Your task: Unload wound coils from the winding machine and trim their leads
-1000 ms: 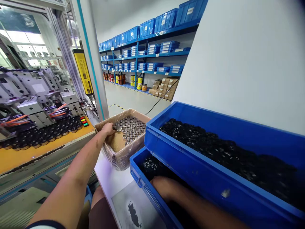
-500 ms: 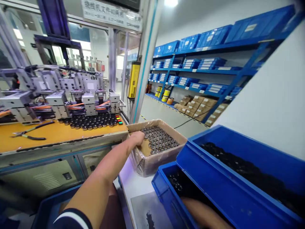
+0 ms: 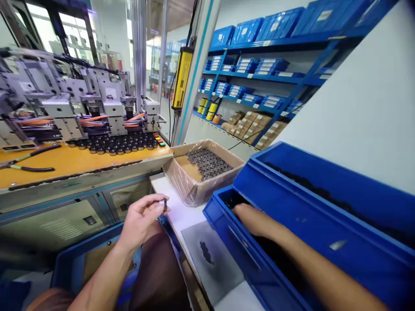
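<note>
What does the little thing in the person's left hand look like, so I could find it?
Start at the cardboard box of grey metal parts on the white table. Come towards the camera to the left hand, raised off the table edge. Pinched at its fingertips is one small silvery part, the only one outside the box.

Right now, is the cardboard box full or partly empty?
Partly empty: small metal parts cover the far side of the cardboard box, bare bottom nearer.

A white table [image 3: 168, 190] carries a plastic-lined cardboard box [image 3: 197, 190] of small metal parts, two stacked blue bins [image 3: 227, 220] just beside it, and a grey mat [image 3: 223, 259] with a dark stain. To its left, a yellow bench [image 3: 81, 162] — pliers [image 3: 29, 160] and rows of dark round parts [image 3: 116, 144] lie on it.
</note>
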### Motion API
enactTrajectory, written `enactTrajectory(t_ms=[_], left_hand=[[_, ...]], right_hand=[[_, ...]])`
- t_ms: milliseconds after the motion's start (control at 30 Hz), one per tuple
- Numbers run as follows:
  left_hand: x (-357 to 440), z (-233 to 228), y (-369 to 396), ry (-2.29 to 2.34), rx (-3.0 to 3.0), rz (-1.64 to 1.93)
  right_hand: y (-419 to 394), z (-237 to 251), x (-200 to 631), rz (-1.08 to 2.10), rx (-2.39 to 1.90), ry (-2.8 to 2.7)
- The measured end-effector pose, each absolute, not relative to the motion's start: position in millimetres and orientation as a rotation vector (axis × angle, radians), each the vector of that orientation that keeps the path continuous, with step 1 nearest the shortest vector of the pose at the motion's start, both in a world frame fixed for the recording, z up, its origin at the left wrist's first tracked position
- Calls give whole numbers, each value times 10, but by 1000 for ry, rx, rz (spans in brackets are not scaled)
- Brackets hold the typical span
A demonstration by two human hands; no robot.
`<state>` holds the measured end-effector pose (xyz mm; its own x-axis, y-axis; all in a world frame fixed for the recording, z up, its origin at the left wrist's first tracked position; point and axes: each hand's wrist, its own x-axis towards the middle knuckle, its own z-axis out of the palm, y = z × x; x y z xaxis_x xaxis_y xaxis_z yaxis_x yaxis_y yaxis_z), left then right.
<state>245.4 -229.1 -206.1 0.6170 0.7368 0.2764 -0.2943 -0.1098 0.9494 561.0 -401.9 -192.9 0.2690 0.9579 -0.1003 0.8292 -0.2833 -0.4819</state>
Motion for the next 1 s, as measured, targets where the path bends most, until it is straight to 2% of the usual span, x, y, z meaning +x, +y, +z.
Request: enactTrajectory(t_ms=[133, 267, 367, 567, 1000], left_hand=[[2208, -1922, -2471, 372, 1233, 900], [2156, -1805, -2608, 391, 1233, 844], [2200, -1810, -2691, 393, 1219, 785], [2450, -1842, -2835, 369, 1387, 730], [2660, -2009, -2767, 466, 1675, 873]], right_hand=[[-3929, -1598, 5455, 39, -2095, -1605], [-3809, -1377, 4883, -264, -1612, -1731], [-3813, -1434, 4417, -228, -1302, -1809], [-3909, -1621, 4216, -381, -1117, -1924], [-3796, -1768, 4443, -461, -1187, -1953]])
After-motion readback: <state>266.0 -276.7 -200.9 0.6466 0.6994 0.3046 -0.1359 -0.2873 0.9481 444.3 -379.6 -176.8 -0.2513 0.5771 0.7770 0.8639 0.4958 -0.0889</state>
